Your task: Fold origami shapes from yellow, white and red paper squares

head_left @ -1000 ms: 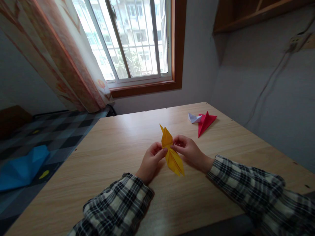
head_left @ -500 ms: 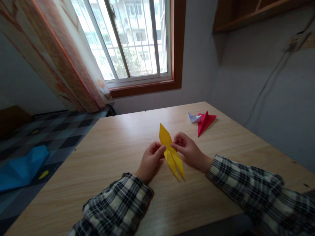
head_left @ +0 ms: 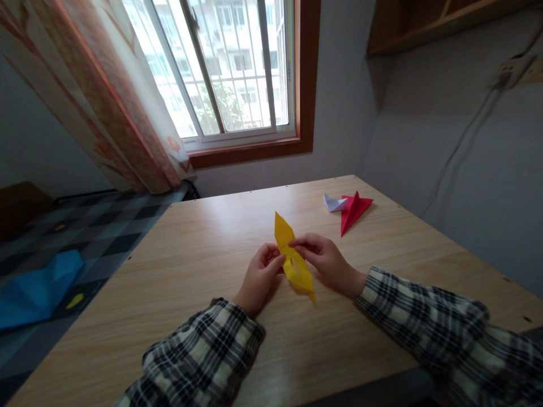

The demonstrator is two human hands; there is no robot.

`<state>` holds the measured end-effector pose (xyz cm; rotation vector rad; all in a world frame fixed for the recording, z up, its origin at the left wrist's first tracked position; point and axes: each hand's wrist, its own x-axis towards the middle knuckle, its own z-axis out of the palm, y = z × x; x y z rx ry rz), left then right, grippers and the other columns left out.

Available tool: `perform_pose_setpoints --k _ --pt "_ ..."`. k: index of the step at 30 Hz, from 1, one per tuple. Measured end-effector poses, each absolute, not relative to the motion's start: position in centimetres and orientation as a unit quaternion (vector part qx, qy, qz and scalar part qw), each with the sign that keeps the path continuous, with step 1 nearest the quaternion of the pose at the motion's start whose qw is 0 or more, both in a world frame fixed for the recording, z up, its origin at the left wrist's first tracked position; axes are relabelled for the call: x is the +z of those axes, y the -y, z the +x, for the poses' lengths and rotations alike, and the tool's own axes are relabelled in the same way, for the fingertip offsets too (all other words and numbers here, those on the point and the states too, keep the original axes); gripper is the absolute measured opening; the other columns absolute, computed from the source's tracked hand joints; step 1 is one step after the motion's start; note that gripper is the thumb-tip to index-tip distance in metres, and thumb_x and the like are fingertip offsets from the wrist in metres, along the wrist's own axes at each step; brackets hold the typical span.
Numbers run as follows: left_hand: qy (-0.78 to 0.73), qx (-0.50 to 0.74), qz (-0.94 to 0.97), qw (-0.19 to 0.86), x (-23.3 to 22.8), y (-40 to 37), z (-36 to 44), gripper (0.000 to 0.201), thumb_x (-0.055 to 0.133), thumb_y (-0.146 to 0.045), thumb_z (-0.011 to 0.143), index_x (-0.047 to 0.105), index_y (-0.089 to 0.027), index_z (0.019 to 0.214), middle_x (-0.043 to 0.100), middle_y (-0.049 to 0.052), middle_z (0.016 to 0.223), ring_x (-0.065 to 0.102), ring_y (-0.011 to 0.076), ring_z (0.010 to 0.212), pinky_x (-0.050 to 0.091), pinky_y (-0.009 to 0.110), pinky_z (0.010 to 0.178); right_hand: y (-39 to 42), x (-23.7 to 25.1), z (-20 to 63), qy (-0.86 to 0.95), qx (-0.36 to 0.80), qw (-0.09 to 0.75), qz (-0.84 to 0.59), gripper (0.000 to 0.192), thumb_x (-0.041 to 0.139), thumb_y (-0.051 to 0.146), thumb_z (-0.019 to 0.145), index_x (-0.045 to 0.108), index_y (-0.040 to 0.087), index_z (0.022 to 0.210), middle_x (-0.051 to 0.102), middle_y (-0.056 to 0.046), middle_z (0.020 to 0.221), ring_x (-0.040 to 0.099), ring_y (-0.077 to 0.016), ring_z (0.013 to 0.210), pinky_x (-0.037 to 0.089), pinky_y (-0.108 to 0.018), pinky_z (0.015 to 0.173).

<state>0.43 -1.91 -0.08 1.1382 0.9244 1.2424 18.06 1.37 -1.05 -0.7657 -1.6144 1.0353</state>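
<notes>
Tapering to pointed ends: creased yellow paper [head_left: 292,254].

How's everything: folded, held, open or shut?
Pointed yellow paper shape: folded, held in the left hand and right hand.
Small white paper boat shape: folded, on the pale wooden table.
Pointed red paper shape: folded, on the table.
Wide blue paper: creased.
Orange-patterned cloth curtain: drawn aside.
Glass window: can't tell if shut.

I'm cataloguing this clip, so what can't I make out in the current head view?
All in the head view:
Yellow paper: underside, hidden by its upper face.
Left hand: some fingertips, hidden behind thumb and paper.
Blue paper: one end, cut off by the left edge.
Shelf: upper part, cut off by the top edge.
</notes>
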Motion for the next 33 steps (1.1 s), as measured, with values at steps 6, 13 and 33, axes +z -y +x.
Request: perform_pose_setpoints --k 6,13,33 --pt "-0.398 0.555 0.491 0.541 -0.01 1.82 0.4 0.029 0.075 -0.031 0.078 0.052 -0.022 0.093 0.062 -0.005 0.076 0.059 0.0119 0.069 0.046 0.023 0.065 -1.45 -1.17 18.05 0.675 0.422 0.513 -0.322 0.015 0.065 0.031 0.09 0.073 0.022 0.1 0.07 -0.006 0.099 0.065 -0.0199 0.093 0.053 -0.039 0.086" --pt "-0.433 0.553 0.525 0.481 0.15 1.7 0.09 0.02 0.069 -0.03 0.081 0.07 -0.018 0.096 0.071 0.006 0.1 0.063 0.0202 0.095 0.05 0.032 0.085 -1.29 -1.32 17.75 0.684 0.463 0.454 -0.335 0.032 0.069 0.023 0.082 0.064 0.022 0.114 0.062 -0.002 0.094 0.056 -0.0138 0.074 0.051 -0.03 0.067" --pt "-0.458 0.514 0.592 0.419 -0.31 1.77 0.1 0.032 0.073 -0.03 0.08 0.062 -0.017 0.107 0.064 0.009 0.109 0.066 0.0198 0.094 0.057 0.033 0.077 -1.24 -1.04 18.38 0.767 0.295 0.415 -0.39 0.029 0.062 0.025 0.089 0.06 0.023 0.117 0.073 -0.005 0.095 0.067 -0.0169 0.075 0.053 -0.032 0.069"
